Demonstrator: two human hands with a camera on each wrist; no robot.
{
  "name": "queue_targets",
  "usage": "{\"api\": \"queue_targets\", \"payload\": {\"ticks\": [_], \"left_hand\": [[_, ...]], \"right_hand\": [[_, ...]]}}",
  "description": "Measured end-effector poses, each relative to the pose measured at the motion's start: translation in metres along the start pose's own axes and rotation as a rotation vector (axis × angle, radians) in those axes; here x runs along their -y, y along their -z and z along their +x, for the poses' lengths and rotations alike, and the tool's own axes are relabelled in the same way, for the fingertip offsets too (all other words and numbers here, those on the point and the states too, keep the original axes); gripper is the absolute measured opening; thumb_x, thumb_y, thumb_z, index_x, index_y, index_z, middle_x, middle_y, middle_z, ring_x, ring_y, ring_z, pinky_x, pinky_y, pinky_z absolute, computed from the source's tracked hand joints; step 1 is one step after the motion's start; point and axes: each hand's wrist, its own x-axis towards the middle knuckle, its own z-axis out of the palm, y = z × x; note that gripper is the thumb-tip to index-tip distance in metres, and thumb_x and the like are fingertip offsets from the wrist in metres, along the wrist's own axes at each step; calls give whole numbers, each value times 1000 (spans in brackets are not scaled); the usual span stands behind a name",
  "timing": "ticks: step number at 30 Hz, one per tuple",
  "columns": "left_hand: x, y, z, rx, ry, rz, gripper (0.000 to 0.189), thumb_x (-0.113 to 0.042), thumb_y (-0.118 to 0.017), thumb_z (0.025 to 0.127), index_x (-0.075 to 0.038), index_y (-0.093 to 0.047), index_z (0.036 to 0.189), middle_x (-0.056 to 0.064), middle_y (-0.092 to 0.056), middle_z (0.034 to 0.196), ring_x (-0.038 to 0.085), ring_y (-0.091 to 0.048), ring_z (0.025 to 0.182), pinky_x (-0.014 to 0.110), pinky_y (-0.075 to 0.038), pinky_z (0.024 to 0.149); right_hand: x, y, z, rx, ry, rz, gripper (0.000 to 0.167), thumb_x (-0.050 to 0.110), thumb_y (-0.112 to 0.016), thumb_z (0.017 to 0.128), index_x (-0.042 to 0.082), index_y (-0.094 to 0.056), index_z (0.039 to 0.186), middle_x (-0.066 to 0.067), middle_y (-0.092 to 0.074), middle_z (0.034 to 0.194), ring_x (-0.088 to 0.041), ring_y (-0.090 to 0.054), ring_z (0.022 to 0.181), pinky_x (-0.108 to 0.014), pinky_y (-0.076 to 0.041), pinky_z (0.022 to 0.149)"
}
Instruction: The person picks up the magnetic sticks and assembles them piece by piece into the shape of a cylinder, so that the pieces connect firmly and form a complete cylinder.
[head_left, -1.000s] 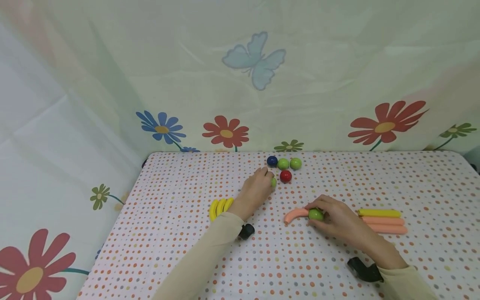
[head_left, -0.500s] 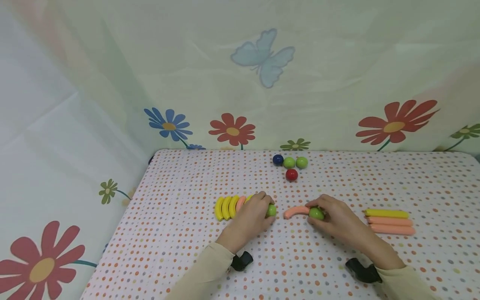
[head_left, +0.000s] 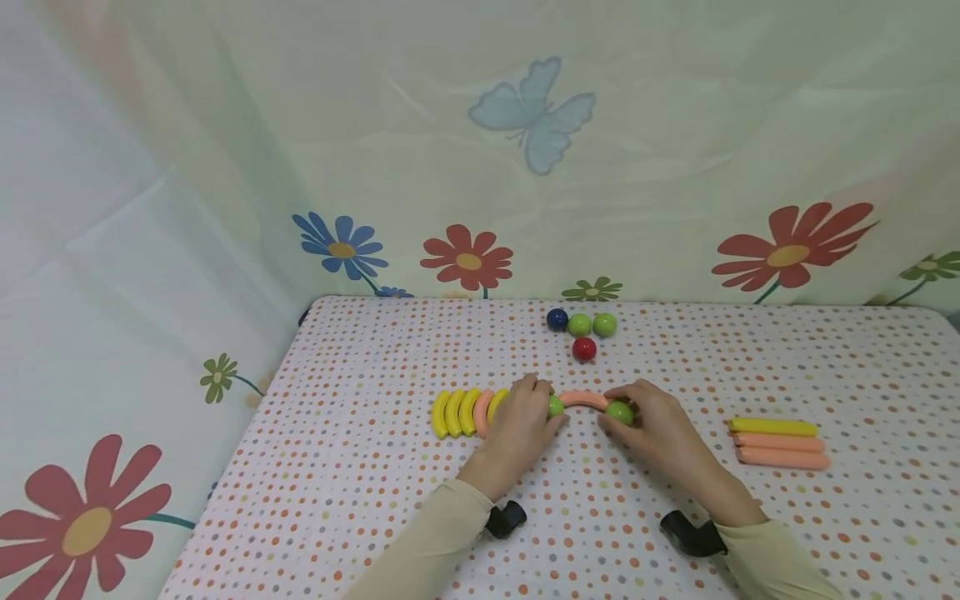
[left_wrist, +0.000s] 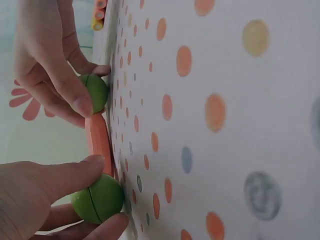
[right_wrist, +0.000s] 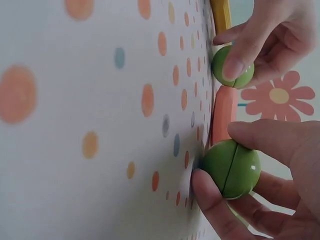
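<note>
A curved pink stick (head_left: pixel 583 398) lies on the table between two green balls, one at each end. My left hand (head_left: pixel 519 427) holds the left green ball (left_wrist: pixel 98 199) between thumb and fingers, its thumb tip reaching onto the stick's end in the left wrist view. My right hand (head_left: pixel 667 429) pinches the right green ball (right_wrist: pixel 231 169), which sits against the stick's other end. Each ball shows a thin dark seam around it. Beside my left hand is a row of curved yellow pieces (head_left: pixel 453 413) with a curved pink piece (head_left: pixel 482 412) among them; the hand hides the row's right end.
Behind the hands stand a dark blue ball (head_left: pixel 557 319), two green balls (head_left: pixel 604 325) and a red ball (head_left: pixel 584 349). At right lie a straight yellow stick (head_left: pixel 772 427) and two straight pink sticks (head_left: pixel 783 457). A flowered cloth (head_left: pixel 360 167) hangs behind the dotted tabletop.
My left hand has brought its green ball from near the red ball toward me and up to the pink stick's left end. The right ball and stick have shifted slightly left and away.
</note>
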Motion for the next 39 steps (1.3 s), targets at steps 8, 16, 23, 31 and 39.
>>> {"api": "queue_targets", "payload": {"ticks": [8, 16, 23, 31, 39], "left_hand": [[2, 0, 2, 19, 57, -116, 33, -23, -80, 96, 0, -71, 118, 9, -63, 109, 11, -54, 84, 16, -47, 69], [3, 2, 0, 57, 56, -199, 33, -19, -81, 94, -2, -70, 120, 8, -63, 115, 9, -54, 86, 14, -47, 71], [4, 5, -2, 64, 26, -192, 40, -15, -86, 89, -5, -69, 123, 6, -63, 113, 9, -56, 89, 15, -49, 79], [15, 25, -10, 1, 82, 59, 45, -15, -84, 91, -4, -67, 130, 12, -63, 121, 22, -63, 105, 28, -57, 77], [23, 24, -10, 23, 124, 22, 33, 4, -74, 92, 1, -68, 124, 14, -62, 114, 25, -64, 98, 27, -56, 74]], "right_hand": [[0, -2, 1, 14, -7, -8, 33, 12, -81, 93, -9, -70, 116, -11, -65, 94, -18, -55, 78, -29, -46, 63], [4, -3, 2, 52, 20, 6, 20, 15, -75, 98, -3, -74, 108, -3, -65, 89, -13, -52, 72, -28, -43, 60], [9, 0, 9, 124, 66, -7, 18, 13, -79, 94, 1, -74, 106, 0, -65, 87, -10, -54, 69, -29, -45, 58], [5, 4, 10, 126, 26, -36, 22, 12, -82, 91, -3, -74, 104, -4, -67, 87, -14, -59, 74, -34, -49, 62], [-1, 9, 9, 100, -44, -38, 27, 8, -82, 89, -8, -71, 108, -8, -68, 87, -17, -61, 73, -32, -49, 60]]}}
